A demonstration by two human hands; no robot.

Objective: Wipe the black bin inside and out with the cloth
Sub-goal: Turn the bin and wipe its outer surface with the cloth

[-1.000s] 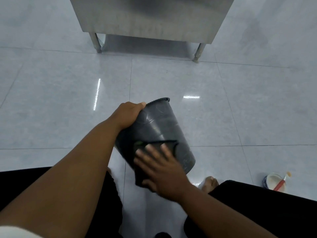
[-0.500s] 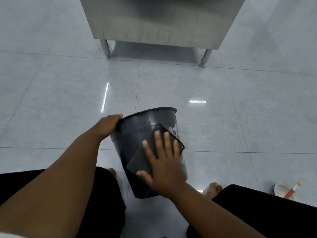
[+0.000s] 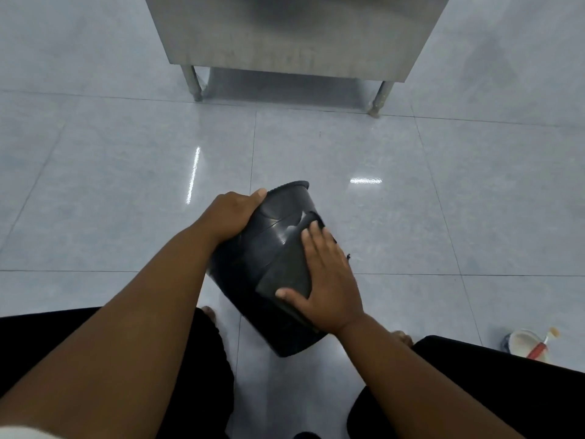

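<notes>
1. Glossy grey floor tiles (image 3: 395, 223) fill the room, with a steel cabinet (image 3: 297, 33) on short legs at the far side; the person sits low, knees in black either side of the work.
2. Fingers of the right hand (image 3: 329, 280) lie spread and flat, thumb out to the side, pressing a dark cloth (image 3: 285, 274) against the outer wall of the black bin (image 3: 269, 229).
3. Fingers of the left hand (image 3: 232, 213) are curled closed around the bin near its rim, thumb lying along the top edge.
4. Held up off the floor between the knees, the bin is tilted with its mouth pointing away and its base toward the person.
5. I'd judge it light, since 1 hand carries it, and stiff, because the wall keeps its shape under the palm. Its sheen suggests a slick plastic, so the rolled rim is the safest place to hold.
6. It looks tapered, narrower at the base, with faint raised bands and pale glints on its side.
7. Off by the right knee sits a small white bowl (image 3: 525, 343) with a red-handled utensil.
</notes>
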